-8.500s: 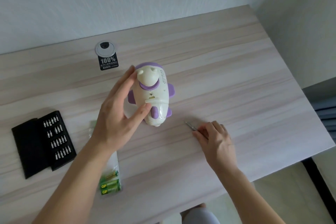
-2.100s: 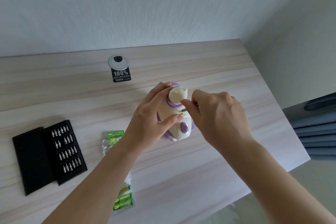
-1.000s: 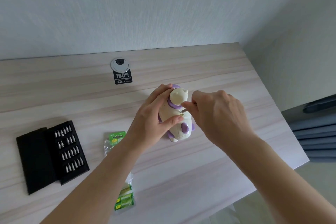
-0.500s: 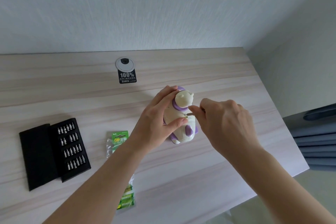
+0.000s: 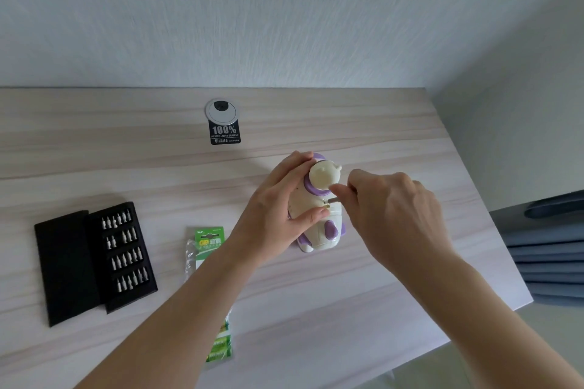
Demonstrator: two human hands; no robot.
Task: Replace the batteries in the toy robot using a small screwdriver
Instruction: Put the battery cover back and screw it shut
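The cream and purple toy robot (image 5: 320, 230) lies on the wooden desk (image 5: 347, 309) with its underside up. My left hand (image 5: 278, 215) grips its body from the left, thumb on the battery cover. My right hand (image 5: 392, 215) pinches a small screwdriver (image 5: 332, 199) whose metal tip rests at the screw of the cover. Most of the screwdriver's handle is hidden inside my right hand. A green pack of new batteries (image 5: 208, 243) lies to the left of the toy, partly under my left forearm.
A black case of screwdriver bits (image 5: 123, 254) lies open at the left of the desk. A round cable grommet (image 5: 221, 109) with a black sticker sits near the back wall. The desk's right edge (image 5: 493, 215) borders blue fabric.
Over the last seconds my right hand picked the screwdriver up off the desk and brought it to the toy. In the last half second both hands stay at the toy; the view shifted slightly.
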